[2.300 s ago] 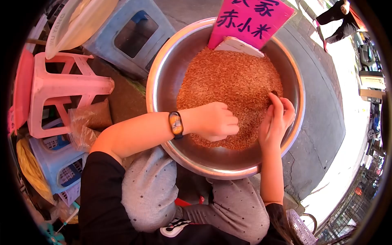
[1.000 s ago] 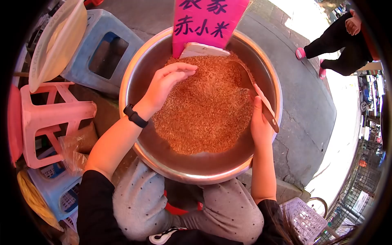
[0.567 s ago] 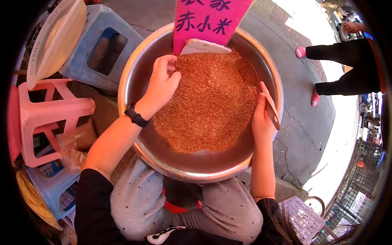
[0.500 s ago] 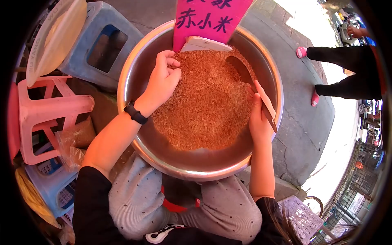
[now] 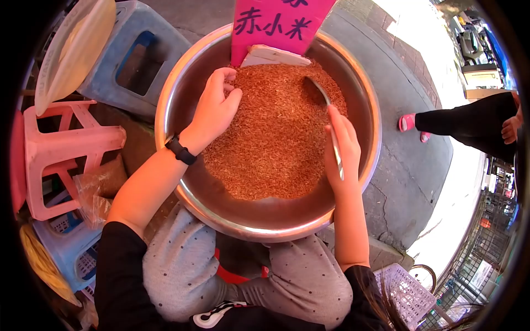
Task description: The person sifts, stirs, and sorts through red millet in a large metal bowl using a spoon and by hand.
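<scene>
A wide steel basin (image 5: 254, 218) holds a heap of reddish-brown grain (image 5: 270, 132) like red rice. My right hand (image 5: 343, 146), at the heap's right side, is closed around the handle of a metal spoon (image 5: 328, 99). The spoon's bowl points away from me and its tip is at the grain near the far right; how deep it sits I cannot tell. Over the left edge of the heap, my left hand (image 5: 214, 107) has loosely curled fingers with the thumb apart. Nothing shows in it. A black band (image 5: 181, 150) circles that wrist.
A pink handwritten sign (image 5: 270, 27) stands at the basin's far side, behind a whitish piece (image 5: 274, 55). Left are a blue stool (image 5: 102, 71), a pink stool (image 5: 72, 138) and a plastic bag of grain (image 5: 102, 179). A person in black trousers (image 5: 469, 121) is at right.
My right hand has shifted slightly left and turned the spoon, so its handle now shows edge-on. My left hand stays nearly in place. The person at right has changed stance.
</scene>
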A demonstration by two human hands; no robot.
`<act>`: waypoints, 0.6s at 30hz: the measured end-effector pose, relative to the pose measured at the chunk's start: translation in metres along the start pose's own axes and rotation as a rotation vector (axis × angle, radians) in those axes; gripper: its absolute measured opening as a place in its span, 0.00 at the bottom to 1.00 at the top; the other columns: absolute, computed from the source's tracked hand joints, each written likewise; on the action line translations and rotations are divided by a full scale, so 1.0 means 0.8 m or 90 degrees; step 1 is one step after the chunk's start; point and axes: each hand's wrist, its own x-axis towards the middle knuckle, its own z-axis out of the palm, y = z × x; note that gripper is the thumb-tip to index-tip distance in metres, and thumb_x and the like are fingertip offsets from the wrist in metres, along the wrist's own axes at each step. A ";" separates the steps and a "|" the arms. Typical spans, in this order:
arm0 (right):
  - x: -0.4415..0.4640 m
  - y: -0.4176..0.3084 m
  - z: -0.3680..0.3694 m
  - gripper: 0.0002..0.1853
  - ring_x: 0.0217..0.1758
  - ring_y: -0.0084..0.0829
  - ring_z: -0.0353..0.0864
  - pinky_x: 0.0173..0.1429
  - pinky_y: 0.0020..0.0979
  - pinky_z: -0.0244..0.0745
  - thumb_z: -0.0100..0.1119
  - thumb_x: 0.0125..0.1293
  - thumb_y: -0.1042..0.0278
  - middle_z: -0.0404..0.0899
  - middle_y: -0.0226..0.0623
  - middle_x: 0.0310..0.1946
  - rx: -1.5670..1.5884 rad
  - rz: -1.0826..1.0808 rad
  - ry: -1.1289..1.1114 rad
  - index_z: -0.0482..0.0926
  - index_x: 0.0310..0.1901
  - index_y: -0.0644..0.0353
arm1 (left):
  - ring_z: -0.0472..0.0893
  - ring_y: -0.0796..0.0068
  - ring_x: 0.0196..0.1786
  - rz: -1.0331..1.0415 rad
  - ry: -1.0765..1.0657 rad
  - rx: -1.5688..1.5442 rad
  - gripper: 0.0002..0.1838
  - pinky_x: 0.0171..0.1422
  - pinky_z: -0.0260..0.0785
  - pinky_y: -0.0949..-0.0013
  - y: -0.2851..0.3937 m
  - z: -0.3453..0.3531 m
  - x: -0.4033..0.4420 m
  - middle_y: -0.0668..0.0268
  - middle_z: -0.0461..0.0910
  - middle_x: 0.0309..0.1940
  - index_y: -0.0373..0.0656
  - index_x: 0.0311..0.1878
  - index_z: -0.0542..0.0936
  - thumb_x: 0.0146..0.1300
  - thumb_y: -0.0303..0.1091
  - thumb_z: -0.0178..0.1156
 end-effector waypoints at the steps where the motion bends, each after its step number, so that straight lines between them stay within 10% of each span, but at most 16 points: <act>1: -0.001 -0.007 -0.001 0.19 0.49 0.39 0.78 0.53 0.32 0.73 0.53 0.63 0.79 0.73 0.49 0.53 0.061 0.000 -0.054 0.72 0.57 0.61 | 0.75 0.70 0.44 0.005 0.002 0.015 0.18 0.52 0.67 0.68 0.001 0.000 0.000 0.55 0.70 0.48 0.36 0.53 0.66 0.59 0.28 0.52; 10: 0.009 0.004 -0.006 0.15 0.47 0.41 0.78 0.51 0.33 0.72 0.51 0.64 0.78 0.77 0.49 0.45 -0.031 -0.042 0.148 0.74 0.53 0.68 | 0.74 0.72 0.42 -0.001 0.028 -0.025 0.16 0.51 0.67 0.70 0.001 -0.006 0.005 0.59 0.72 0.43 0.36 0.50 0.67 0.59 0.29 0.53; 18: 0.001 0.006 0.000 0.14 0.45 0.37 0.80 0.50 0.31 0.73 0.46 0.70 0.73 0.78 0.49 0.43 0.056 0.098 0.116 0.73 0.53 0.68 | 0.75 0.60 0.49 -0.039 -0.117 0.376 0.21 0.57 0.64 0.63 -0.013 -0.006 -0.003 0.52 0.74 0.48 0.33 0.52 0.71 0.62 0.40 0.50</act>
